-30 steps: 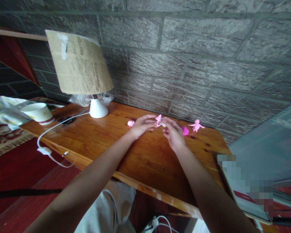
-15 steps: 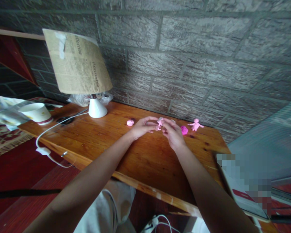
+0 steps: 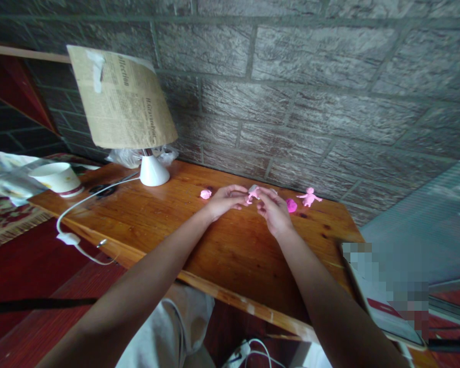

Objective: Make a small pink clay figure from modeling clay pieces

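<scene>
Between my two hands is a small pink clay figure (image 3: 252, 193), partly covered by fingers. My right hand (image 3: 275, 208) pinches its upper right side between thumb and fingertips. From the other side, my left hand (image 3: 227, 201) closes its fingertips on the figure's lower left part. Just right of my right hand lies a magenta clay lump (image 3: 291, 205). Beyond that stands a pink clay doll (image 3: 309, 197) with arms spread. To the left of my left hand sits a light pink clay lump (image 3: 206, 194). Something pale behind my right fingers is mostly hidden.
A white lamp (image 3: 154, 172) with a newsprint shade stands at the back left of the wooden table (image 3: 230, 255). Its cord (image 3: 76, 202) runs over the front edge. Scissors (image 3: 105, 190) and a paper cup (image 3: 59, 179) lie further left. A flat device (image 3: 383, 296) is at right.
The pink clay figure has tipped in my fingers, from nearly upright to slanting, its lower end pointing left. My hands have barely shifted; everything else stays put.
</scene>
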{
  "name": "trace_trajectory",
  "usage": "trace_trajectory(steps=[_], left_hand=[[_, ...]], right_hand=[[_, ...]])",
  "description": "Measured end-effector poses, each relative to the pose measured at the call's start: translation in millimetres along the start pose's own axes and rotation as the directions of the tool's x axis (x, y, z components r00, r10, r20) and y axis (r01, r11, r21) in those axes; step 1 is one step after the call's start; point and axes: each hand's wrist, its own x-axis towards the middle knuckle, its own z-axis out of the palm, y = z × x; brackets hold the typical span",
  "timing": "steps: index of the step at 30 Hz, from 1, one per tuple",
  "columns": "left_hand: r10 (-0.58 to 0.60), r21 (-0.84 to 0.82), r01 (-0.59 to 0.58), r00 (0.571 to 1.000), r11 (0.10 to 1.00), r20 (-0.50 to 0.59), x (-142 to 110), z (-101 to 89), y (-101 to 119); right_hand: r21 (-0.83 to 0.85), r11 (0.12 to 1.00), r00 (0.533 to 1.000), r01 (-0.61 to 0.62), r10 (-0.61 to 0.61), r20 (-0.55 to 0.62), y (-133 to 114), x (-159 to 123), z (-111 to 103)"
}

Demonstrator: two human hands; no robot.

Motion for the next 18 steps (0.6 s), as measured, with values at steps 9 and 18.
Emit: trace_trajectory(steps=[9, 18], left_hand=[[-0.019, 0.051, 0.021, 0.999, 0.999, -0.029, -1.2, 0.0, 1.1], [-0.023, 0.056, 0.024, 0.999, 0.998, -0.027, -1.6, 0.4, 0.9]], right_hand=[[-0.003, 1.000, 1.000, 0.011, -0.011, 0.005, 0.8, 0.4, -2.2], [-0.029, 0.999, 1.000, 0.018, -0.018, 0.010, 2.1, 1.2, -3.1]])
